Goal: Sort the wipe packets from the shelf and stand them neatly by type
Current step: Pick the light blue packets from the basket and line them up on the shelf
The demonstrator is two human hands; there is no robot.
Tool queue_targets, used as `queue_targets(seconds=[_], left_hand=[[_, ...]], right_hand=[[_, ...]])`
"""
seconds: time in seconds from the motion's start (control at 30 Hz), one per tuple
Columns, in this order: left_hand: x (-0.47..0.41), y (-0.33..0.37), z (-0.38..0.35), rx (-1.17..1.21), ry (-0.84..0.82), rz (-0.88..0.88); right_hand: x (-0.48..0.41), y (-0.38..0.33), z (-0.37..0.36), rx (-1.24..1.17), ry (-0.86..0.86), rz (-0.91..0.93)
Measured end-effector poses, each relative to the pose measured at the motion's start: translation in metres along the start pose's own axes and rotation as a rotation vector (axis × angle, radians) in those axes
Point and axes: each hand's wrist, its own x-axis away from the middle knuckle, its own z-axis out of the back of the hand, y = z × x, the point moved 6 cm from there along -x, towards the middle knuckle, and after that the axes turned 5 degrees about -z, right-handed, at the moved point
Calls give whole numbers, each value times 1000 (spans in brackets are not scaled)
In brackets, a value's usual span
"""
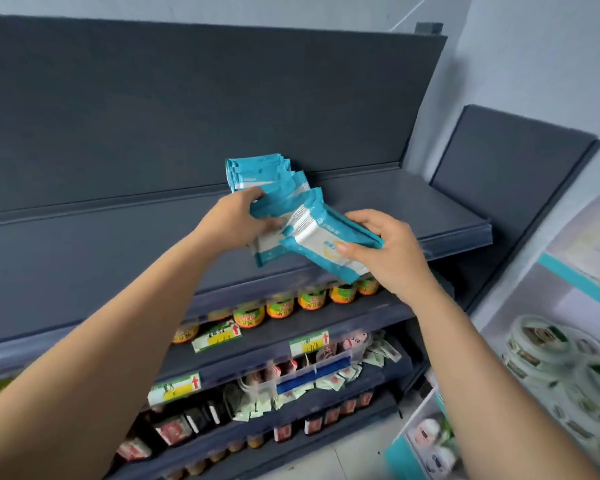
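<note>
Sorting looks barely begun: left hand [238, 216] grips slumped packets [257, 171] on the shelf [413, 202], right hand [385, 251] pinches a small stack [319, 237] above its front.

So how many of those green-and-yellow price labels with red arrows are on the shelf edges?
3: one green-and-yellow paper price label hangs tilted below the orange-labelled jars, a second to its right, a third lower left. The forearms may hide others.

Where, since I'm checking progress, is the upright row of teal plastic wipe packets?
In the head view, the teal packet row stands centre-frame on the dark grey metal top shelf, by its back panel, just behind the left hand.
</note>
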Motion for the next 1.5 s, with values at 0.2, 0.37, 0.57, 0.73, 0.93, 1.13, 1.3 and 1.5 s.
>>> queue_targets(seconds=[0.2, 0.37, 0.57, 0.73, 0.93, 1.13, 1.3, 1.5], left_hand=[[-48, -28, -17, 20, -102, -3], [-62, -57, -29, 112, -140, 75], [-47, -75, -25, 489, -105, 281], [-32, -70, -51, 188, -162, 156], [-30, -80, -60, 367, 109, 164], [-33, -76, -60, 39, -24, 259], [-24, -68, -52, 9, 128, 251], [-15, -39, -54, -452, 103, 60]], right_hand=[[-65, -2, -17, 152, -186, -48], [-104, 9, -48, 424, -426, -79], [-127, 29, -77, 544, -522, -72], [-128, 36, -81, 464, -389, -31], [-115, 74, -71, 369, -438, -235], [-115, 72, -78, 376, -289, -114], [-106, 74, -71, 467, -253, -75], [-88, 71, -62, 686, -193, -43]])
